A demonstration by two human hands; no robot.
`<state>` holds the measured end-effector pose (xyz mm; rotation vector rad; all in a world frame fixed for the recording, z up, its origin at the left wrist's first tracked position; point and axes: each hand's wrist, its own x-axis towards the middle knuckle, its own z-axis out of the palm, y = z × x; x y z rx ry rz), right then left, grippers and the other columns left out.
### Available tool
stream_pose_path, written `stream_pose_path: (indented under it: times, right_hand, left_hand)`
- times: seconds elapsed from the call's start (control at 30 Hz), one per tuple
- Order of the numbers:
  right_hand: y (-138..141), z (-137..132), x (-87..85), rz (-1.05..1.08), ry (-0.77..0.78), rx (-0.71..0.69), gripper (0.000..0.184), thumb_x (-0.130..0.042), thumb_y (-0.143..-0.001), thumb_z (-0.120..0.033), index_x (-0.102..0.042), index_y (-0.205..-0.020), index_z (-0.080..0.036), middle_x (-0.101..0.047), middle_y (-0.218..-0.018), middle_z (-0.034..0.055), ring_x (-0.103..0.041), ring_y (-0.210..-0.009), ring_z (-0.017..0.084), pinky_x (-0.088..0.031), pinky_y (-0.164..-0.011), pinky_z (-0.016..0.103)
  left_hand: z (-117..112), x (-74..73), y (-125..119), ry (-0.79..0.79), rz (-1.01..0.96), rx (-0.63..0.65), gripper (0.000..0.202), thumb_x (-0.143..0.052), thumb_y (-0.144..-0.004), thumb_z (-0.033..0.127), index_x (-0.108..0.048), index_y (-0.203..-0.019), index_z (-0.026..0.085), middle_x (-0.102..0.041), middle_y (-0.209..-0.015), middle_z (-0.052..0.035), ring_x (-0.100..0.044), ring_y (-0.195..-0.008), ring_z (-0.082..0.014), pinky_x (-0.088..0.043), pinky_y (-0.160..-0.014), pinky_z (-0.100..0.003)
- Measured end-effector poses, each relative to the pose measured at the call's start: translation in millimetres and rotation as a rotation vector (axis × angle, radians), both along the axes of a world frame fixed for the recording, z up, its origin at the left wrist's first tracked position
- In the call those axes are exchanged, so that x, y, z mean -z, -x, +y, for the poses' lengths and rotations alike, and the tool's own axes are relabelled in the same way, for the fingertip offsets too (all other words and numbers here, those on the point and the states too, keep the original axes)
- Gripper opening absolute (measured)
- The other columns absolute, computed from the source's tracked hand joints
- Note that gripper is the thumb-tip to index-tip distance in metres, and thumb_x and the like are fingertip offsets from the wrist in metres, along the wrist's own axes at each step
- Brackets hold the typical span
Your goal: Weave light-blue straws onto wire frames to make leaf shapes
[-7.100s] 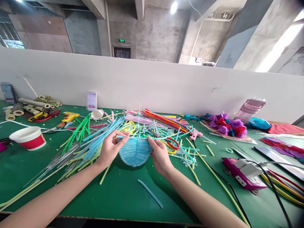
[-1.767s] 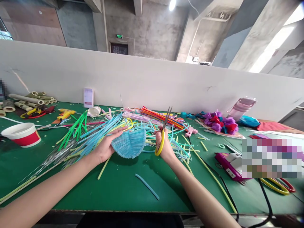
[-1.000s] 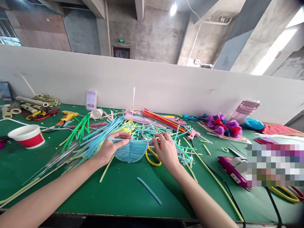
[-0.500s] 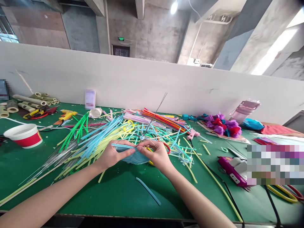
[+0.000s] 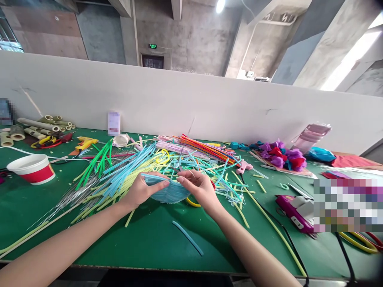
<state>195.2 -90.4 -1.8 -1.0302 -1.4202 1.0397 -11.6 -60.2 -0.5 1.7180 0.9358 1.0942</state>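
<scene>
While the left hand pinches the upper edge of a ribbed blue piece between thumb and fingers, the right hand is curled at the same edge, thumb and forefinger nearly together; whether they grip the piece or a fine wire cannot be told. In this head view the piece is between the two hands, raised over the near side of the heap of coloured stems on the green table. A thin wire stem rises at a slant above the hands. A yellow loop handle shows just below the right hand, partly hidden.

At the left stands a white paper cup with a red band, upright and open at the top; its pale inner wall shows, but the bottom is hidden. Far right, a pink see-through bottle leans to one side, its contents too indistinct to make out. Purple and red petals lie heaped near it. A white plug sits on the magenta power strip.
</scene>
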Motion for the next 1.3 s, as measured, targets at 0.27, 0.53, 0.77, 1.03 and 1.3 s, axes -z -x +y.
stream_pose_path:
  times: [0.27,0.53,0.77,1.03,1.3]
  right_hand:
    - [-14.4,3.8,2.3,-0.023,0.034,0.094,0.032,-0.07,-0.08,-0.044,-0.071,-0.1,-0.018,-0.073,-0.094,0.0074,-0.065,-0.085,0.021,-0.049,-0.073,0.031]
    - [-16.2,13.3,16.0,-0.023,0.074,0.12,0.036,-0.072,-0.076,-0.049,-0.069,-0.093,-0.017,-0.07,-0.085,0.0062,-0.062,-0.075,0.019,-0.048,-0.07,0.031]
    - [-16.3,13.0,12.3,-0.021,0.07,0.044,0.038,-0.071,-0.076,-0.055,-0.065,-0.082,-0.018,-0.061,-0.073,0.0003,-0.055,-0.068,0.014,-0.043,-0.063,0.027]
    - [-13.0,6.9,4.8,0.078,0.13,-0.057,0.037,-0.073,-0.076,-0.054,-0.064,-0.083,-0.018,-0.057,-0.072,-0.0021,-0.05,-0.067,0.012,-0.041,-0.065,0.026]
    - [-13.2,6.1,5.1,0.15,0.19,-0.103,0.034,-0.074,-0.077,-0.049,-0.065,-0.085,-0.018,-0.059,-0.076,-0.0022,-0.051,-0.069,0.011,-0.039,-0.066,0.024]
  left_hand:
    - [9.6,8.0,0.5,0.279,-0.26,-0.032,0.039,-0.081,-0.072,0.042,-0.078,-0.101,0.017,-0.078,-0.097,-0.0102,-0.07,-0.093,-0.0287,-0.055,-0.082,-0.037]
    - [15.5,10.4,-0.6,0.37,-0.389,-0.023,0.036,-0.084,-0.068,0.038,-0.077,-0.096,0.016,-0.078,-0.094,-0.0099,-0.072,-0.088,-0.0262,-0.057,-0.08,-0.037]
    - [15.4,6.9,2.8,0.37,-0.345,0.004,0.035,-0.084,-0.068,0.038,-0.078,-0.094,0.016,-0.078,-0.092,-0.0083,-0.072,-0.087,-0.0254,-0.057,-0.078,-0.035]
    - [19.9,4.8,7.6,0.397,-0.286,0.024,0.034,-0.085,-0.067,0.039,-0.079,-0.091,0.016,-0.078,-0.083,-0.0078,-0.072,-0.077,-0.0242,-0.057,-0.072,-0.034]
    - [19.7,6.7,8.1,0.385,-0.266,0.056,0.035,-0.085,-0.067,0.038,-0.079,-0.093,0.015,-0.078,-0.083,-0.0081,-0.071,-0.078,-0.0243,-0.056,-0.075,-0.035]
